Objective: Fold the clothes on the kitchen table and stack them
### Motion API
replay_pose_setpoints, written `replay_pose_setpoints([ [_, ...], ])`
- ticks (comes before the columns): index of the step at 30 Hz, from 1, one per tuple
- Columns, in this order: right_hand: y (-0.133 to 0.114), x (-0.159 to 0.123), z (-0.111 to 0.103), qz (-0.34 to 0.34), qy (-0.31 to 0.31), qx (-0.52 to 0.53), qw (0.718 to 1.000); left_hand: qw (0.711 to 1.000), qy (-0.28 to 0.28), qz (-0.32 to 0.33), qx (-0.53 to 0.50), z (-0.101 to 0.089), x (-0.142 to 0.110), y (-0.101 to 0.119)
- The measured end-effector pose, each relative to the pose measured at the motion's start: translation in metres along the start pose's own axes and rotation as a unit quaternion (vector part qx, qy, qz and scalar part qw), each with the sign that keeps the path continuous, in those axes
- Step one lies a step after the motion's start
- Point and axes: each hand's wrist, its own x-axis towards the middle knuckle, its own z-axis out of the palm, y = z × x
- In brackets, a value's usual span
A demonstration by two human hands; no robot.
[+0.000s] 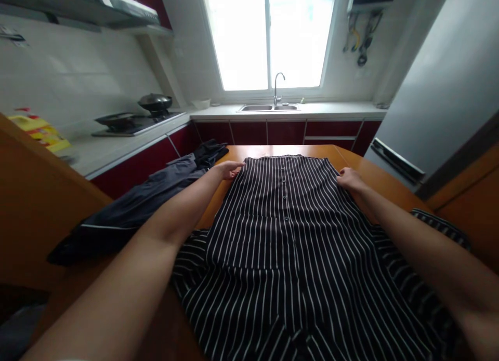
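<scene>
A black shirt with white stripes (273,246) lies spread on the wooden table (351,156), its hem toward the far end and its collar near me. Buttons run down its middle, and a pocket shows on the left half. My left hand (230,169) pinches the shirt's far left corner between thumb and fingers. At the far right side edge, my right hand (350,179) is closed on the cloth. The sleeves spread out on both sides, the right one partly hidden beneath my right forearm.
Dark folded clothes (156,189) lie along the table's left side, close to my left arm. Beyond stand a counter with a sink (255,108), a stove with a wok (155,102), and a fridge (436,85) at right.
</scene>
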Motion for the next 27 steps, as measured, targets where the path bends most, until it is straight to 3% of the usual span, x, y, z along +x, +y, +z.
replay_pose_setpoints([
  [5, -0.004, 0.04, 0.01, 0.067, 0.037, 0.089, 0.993, 0.999, 0.01, -0.027, -0.036, 0.003, 0.04, 0.002],
  [15, -0.016, 0.097, 0.023, 0.147, 0.012, 0.252, 0.956, 0.991, 0.102, 0.052, -0.064, 0.015, 0.074, -0.014],
  [19, -0.015, 0.101, 0.025, 0.12, 0.037, 0.246, 0.961, 0.978, 0.185, 0.087, -0.052, 0.012, 0.08, -0.021],
  [22, -0.014, 0.098, 0.025, 0.077, 0.062, 0.186, 0.977, 0.963, 0.242, 0.117, -0.02, 0.011, 0.084, -0.025],
  [27, -0.018, 0.089, 0.028, 0.057, 0.051, 0.087, 0.993, 0.95, 0.273, 0.125, 0.09, 0.019, 0.094, -0.027],
])
